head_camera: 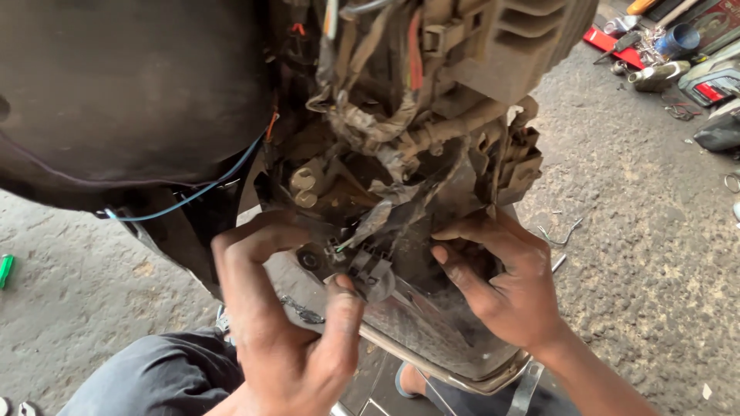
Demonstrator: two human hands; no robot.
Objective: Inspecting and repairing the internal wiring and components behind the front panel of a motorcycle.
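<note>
A dusty scooter front hangs open before me, its taped wire bundles and brown plastic frame exposed. My left hand grips a small black plug with a round grey bulb socket between thumb and fingers, at the back of the clear headlight housing. My right hand rests on the dark back of that housing, just right of the socket, with its thumb pointing toward the plug. A thin blue wire runs across the dark body panel at left.
Rough concrete floor lies all around. Tools, a blue can and red parts are scattered at the top right. Bent metal clips lie near my right hand. A green object sits at the far left edge.
</note>
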